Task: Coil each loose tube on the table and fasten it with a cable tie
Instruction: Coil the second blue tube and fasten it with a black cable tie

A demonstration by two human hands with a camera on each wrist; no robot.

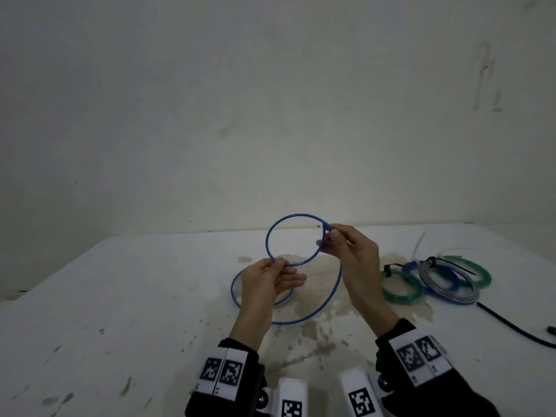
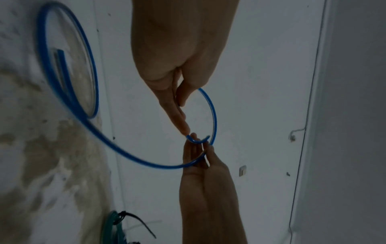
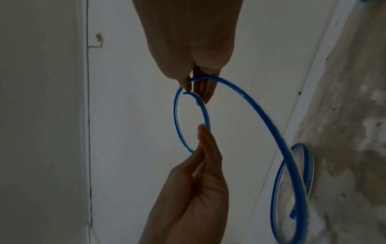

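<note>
Blue tubing (image 1: 272,233) is what you are working now, and you are holding its first loop up above the table (image 1: 150,296) while the rest is trailing down in a wide curve to a smaller curl lying on the stained surface. Your right hand (image 1: 350,254) is pinching the loop where the free end is crossing the main run, thumb and fingertips closed on both strands; the right wrist view is showing that short end tucked just inside the ring. Your left hand (image 1: 267,281) is pinching the lower side of the same loop between thumb and forefinger, the other fingers lying relaxed underneath. The tube looks light and thin, yet springy: it is keeping round curves of its own, so it will likely be pushing to open again whenever a pinch is loosening. Its smooth skin looks slippery, so you are better off gripping at the crossing, where two strands are stacking, than on a single run. Feeding the trailing length in turn by turn, matching the first ring, seems the step in hand. To your right, several finished coils (image 1: 401,286) in green, blue and clear are lying overlapped, already bound with a black cable tie (image 1: 451,264) and others, and a dark cord (image 1: 511,328) is running off the table edge.
</note>
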